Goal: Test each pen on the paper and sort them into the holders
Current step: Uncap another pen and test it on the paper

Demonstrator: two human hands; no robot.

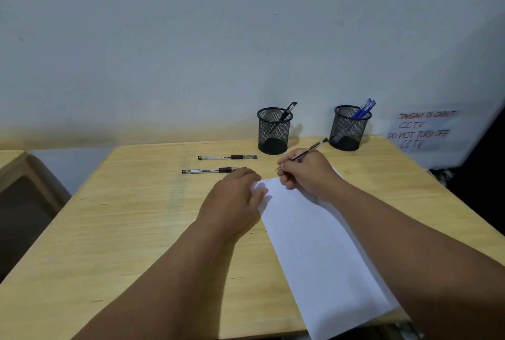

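A white sheet of paper lies on the wooden table. My right hand grips a black pen in writing pose, tip at the paper's far corner. My left hand rests flat on the paper's left edge. Two capped black pens, one farther and one nearer, lie on the table to the left. The left black mesh holder has one black pen; the right mesh holder holds blue pens.
A white wall rises directly behind the table. A handwritten paper notice is stuck to it at the right. Another wooden furniture piece stands to the left, with a gap between it and the table.
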